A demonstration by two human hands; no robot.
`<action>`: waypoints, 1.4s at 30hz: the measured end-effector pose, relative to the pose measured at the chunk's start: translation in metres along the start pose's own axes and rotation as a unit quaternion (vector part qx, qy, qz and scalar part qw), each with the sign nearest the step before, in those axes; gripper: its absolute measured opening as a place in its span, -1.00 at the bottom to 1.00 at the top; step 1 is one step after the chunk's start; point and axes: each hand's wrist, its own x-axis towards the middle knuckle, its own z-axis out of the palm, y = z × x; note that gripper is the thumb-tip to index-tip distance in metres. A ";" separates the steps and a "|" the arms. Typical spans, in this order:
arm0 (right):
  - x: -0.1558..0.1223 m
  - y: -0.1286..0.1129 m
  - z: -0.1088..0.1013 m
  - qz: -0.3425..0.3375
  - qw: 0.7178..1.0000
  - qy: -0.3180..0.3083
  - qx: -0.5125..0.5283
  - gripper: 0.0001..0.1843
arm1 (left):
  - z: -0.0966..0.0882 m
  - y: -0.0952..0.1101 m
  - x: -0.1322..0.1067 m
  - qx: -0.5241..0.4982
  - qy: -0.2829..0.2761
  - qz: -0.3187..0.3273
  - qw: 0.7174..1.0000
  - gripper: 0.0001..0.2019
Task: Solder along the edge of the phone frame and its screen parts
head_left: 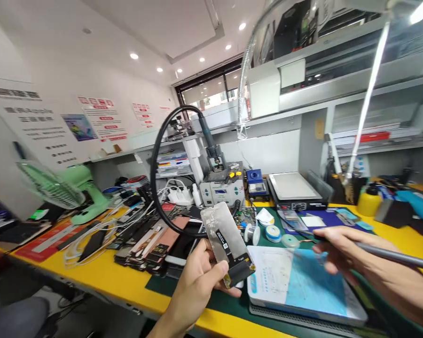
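My left hand (202,274) grips a phone screen (223,230), its silvery back towards me, thumb pressed near the lower edge. A black strip with a small printed code runs across that back, and bits of flex cable show at its bottom end. In my right hand (348,249) is a slim dark grey soldering iron (384,252), held like a pen, pointing left. It is apart from the screen, above a blue and white box (303,281). Just beyond the box lie a solder spool (252,234) and rolls of tape (273,233).
Stacked phone parts (158,244) lie left of the screen. A black hose (155,155) loops up from a rework station (222,185). Further back are a small blue station (256,183) and a flat heating plate (294,188). A green fan (88,192) stands far left, a yellow bottle (369,202) right.
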 end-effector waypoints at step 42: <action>-0.016 -0.014 0.023 0.176 0.932 -0.121 0.293 -0.58 | 0.089 -0.019 0.028 -0.035 -0.041 -0.066 0.996 -0.60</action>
